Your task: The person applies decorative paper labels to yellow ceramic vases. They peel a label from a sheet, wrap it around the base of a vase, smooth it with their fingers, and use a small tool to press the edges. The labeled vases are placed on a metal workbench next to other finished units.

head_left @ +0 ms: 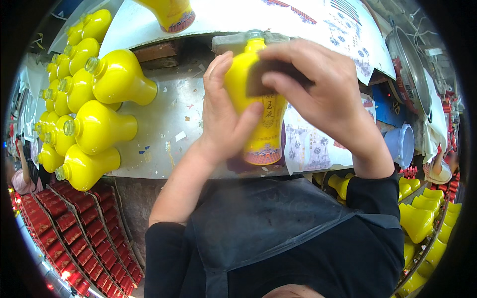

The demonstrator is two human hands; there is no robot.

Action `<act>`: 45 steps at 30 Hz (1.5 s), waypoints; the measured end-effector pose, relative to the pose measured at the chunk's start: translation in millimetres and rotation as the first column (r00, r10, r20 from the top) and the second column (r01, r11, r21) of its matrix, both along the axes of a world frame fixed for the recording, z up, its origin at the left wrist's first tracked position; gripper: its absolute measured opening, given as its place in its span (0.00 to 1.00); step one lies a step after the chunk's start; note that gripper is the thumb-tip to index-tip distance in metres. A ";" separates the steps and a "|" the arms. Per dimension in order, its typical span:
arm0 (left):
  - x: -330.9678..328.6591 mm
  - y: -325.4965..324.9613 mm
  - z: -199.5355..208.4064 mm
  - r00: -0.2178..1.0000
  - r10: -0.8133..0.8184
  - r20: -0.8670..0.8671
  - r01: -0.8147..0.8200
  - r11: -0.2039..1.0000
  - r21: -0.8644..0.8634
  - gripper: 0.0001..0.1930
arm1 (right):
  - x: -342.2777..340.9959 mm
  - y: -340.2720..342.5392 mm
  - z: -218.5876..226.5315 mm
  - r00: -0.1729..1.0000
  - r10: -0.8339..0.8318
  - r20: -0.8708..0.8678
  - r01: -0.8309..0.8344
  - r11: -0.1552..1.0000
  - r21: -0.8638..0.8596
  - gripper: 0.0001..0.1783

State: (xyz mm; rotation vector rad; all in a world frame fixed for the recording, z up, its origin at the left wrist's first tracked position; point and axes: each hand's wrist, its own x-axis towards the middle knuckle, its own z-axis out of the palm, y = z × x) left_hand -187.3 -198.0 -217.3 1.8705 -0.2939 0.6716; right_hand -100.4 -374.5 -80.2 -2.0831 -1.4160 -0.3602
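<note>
A glossy yellow bottle (pixel 262 140) with a clear glass mouth lies in front of me, its neck pointing away. Dark characters run down its front, and a patterned band circles its base. My left hand (pixel 218 111) grips its left side, fingers along the edge and thumb across the front. Pinched in my right hand (pixel 325 74) is a dark, flat piece (pixel 255 82), held against the bottle's upper front; motion blurs it, so its kind is unclear. Under the bottle's lower end shows a dark purple pad (pixel 284 158).
Several yellow bottles (pixel 102 126) lie piled at the left of the metal tabletop (pixel 171 126). Printed sheets (pixel 318 144) lie right and beyond; another bottle (pixel 171 12) lies at the far edge. A pale bucket (pixel 401 144) stands right. Racked red items (pixel 74 233) and more yellow bottles (pixel 417 221) flank me.
</note>
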 end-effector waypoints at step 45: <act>-60.4 -16.2 -3.5 0.920 -0.271 -0.282 -0.093 0.549 -0.831 0.17 | -110.8 1.8 -46.1 0.969 -0.006 0.249 0.030 0.995 -0.093 0.06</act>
